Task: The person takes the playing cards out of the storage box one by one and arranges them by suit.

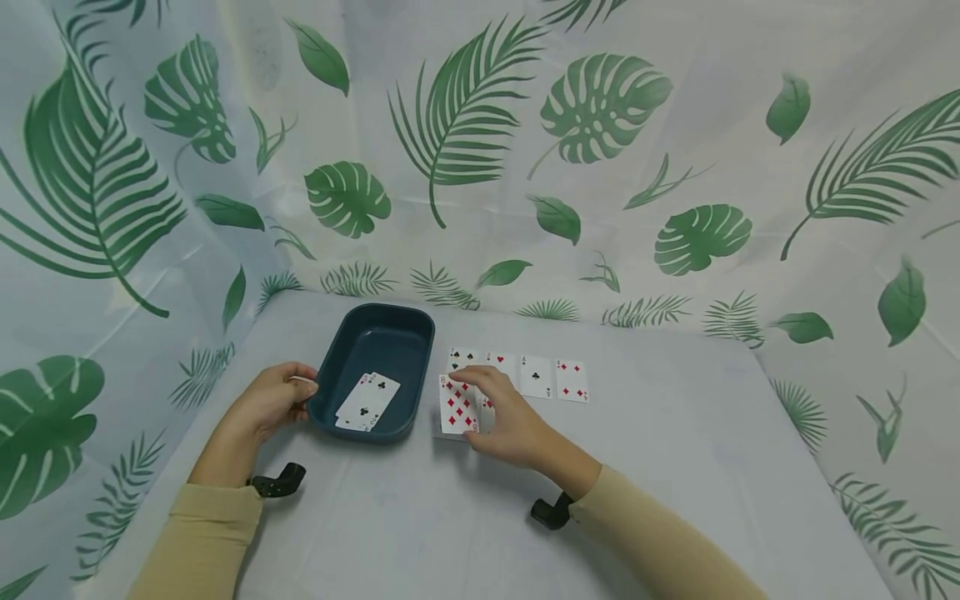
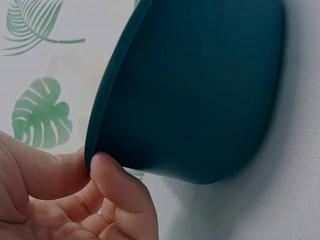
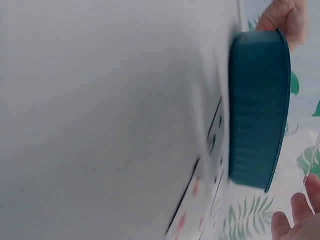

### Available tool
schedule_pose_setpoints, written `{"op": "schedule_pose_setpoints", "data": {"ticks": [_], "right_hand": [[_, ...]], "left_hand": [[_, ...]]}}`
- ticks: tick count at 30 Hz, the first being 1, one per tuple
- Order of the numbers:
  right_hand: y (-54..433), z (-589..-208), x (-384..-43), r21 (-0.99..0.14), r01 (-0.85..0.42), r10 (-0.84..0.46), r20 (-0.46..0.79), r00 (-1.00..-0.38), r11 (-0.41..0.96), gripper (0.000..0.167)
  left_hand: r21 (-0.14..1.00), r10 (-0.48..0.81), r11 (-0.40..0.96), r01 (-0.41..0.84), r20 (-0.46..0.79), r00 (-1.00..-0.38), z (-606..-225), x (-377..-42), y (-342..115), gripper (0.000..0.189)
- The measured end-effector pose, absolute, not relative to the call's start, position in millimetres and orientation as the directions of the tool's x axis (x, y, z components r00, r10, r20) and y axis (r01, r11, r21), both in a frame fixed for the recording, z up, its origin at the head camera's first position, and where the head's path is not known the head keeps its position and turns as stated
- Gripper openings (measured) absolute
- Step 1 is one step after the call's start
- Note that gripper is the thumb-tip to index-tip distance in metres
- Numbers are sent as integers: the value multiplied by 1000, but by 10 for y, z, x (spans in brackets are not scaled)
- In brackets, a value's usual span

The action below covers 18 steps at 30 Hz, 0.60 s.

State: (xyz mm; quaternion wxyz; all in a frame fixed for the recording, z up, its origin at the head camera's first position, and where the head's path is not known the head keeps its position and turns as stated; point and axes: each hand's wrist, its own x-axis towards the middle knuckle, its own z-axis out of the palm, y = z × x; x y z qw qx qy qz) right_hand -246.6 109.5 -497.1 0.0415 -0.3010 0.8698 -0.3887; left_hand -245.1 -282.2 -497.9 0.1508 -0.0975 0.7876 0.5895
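Observation:
My left hand (image 1: 273, 400) pinches the near-left rim of a dark teal plastic basin (image 1: 321, 412), thumb on one side and a curled finger on the other in the left wrist view. Inside the basin lie two overlapping playing cards (image 1: 367, 404), the upper one a club card. Just right of the basin, my right hand (image 1: 510, 421) holds an eight of diamonds card (image 1: 456, 404) face up by its opposite ends, raised over the table. Fingers of that hand show at the lower right of the right wrist view. Another red card is partly hidden behind this hand.
Beyond my right hand a row of face-up cards lies on the white cloth: a spade card (image 1: 462, 357), a heart card (image 1: 501, 362), a club card (image 1: 536, 377) and a diamond card (image 1: 572, 381). Leaf-patterned curtain (image 1: 480, 167) encloses the table's back and sides.

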Motion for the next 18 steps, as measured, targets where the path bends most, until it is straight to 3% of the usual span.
{"op": "schedule_pose_setpoints", "data": {"ticks": [18], "right_hand": [[1975, -5097, -2282, -618, -358, -412, 60, -909, 700, 82]], "left_hand": [[904, 31, 278, -325, -346, -938, -4967, -2447, -2813, 36]]}}
